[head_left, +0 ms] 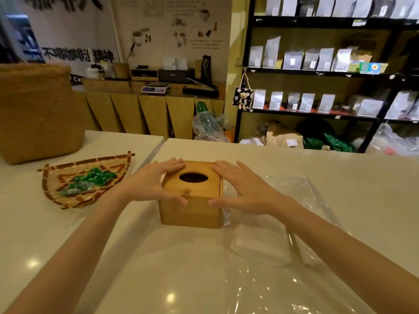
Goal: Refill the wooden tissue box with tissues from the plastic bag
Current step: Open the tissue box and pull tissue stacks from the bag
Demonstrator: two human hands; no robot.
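A square wooden tissue box stands on the white counter, its lid on and a dark oval opening in the top with no tissue showing. My left hand clasps its left side, fingers on the lid's far edge and thumb at the front. My right hand mirrors it on the right side, fingers on the lid and thumb near the front face. A clear plastic bag lies just right of the box, with a stack of white tissues inside it under my right forearm.
A woven bamboo tray with green wrapped candies lies to the left. A tall woven basket stands at the far left. Beyond the counter are a wooden cabinet with a scale and black shelves of pouches.
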